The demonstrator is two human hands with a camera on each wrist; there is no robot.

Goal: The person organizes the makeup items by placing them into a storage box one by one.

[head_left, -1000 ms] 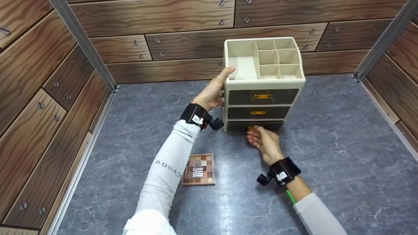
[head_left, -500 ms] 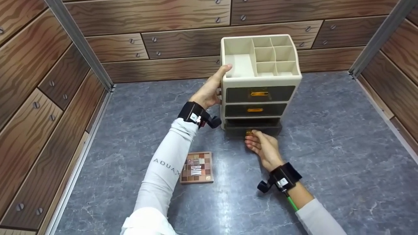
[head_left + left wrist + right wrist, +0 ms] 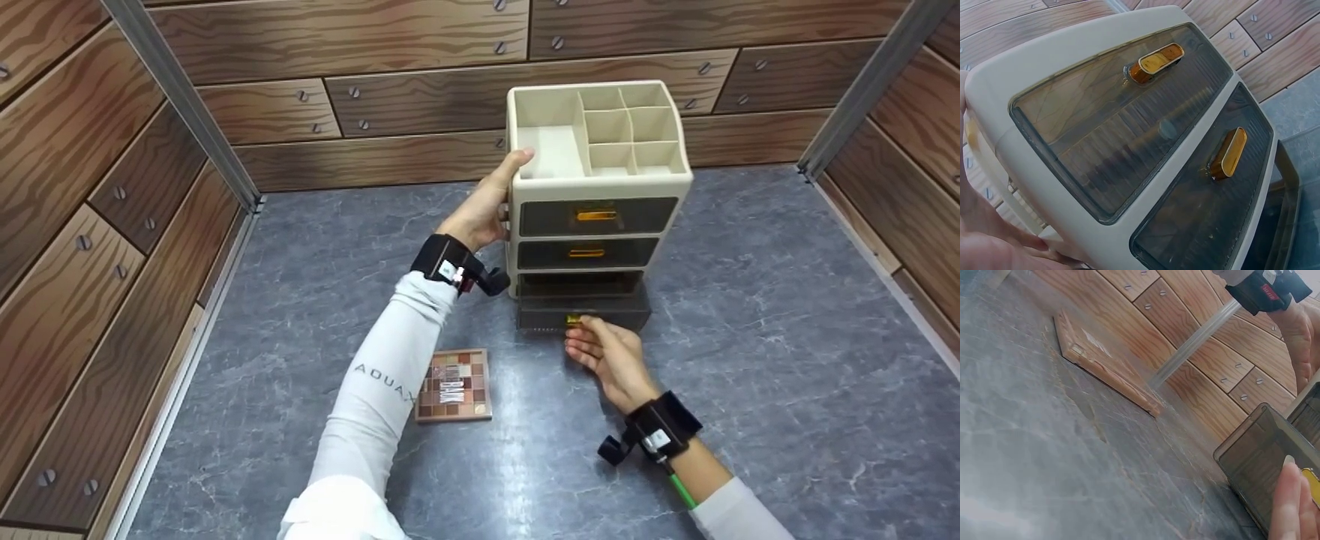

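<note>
A cream desktop organizer (image 3: 604, 186) stands upright on the grey floor, with open compartments on top and smoky see-through drawers below. My left hand (image 3: 480, 210) holds its left side, thumb over the top rim. In the left wrist view, the two upper drawers (image 3: 1129, 124) are closed, each with an amber handle (image 3: 1161, 61). The bottom drawer (image 3: 544, 315) is slid partway out. My right hand (image 3: 616, 361) pinches its amber handle (image 3: 573, 319) between thumb and fingers. An eyeshadow palette (image 3: 465, 386) lies flat in front of the organizer, partly covered by my left sleeve.
Wood-patterned walls (image 3: 420, 109) with printed screws enclose the space at the back and both sides. Grey metal posts (image 3: 180, 97) stand in the back corners. The organizer is near the back wall. Black straps (image 3: 664, 427) sit on both wrists.
The bottom drawer has gone from closed to partly out, drawn toward me by my right hand. My left hand keeps its hold on the organizer. The view has shifted slightly.
</note>
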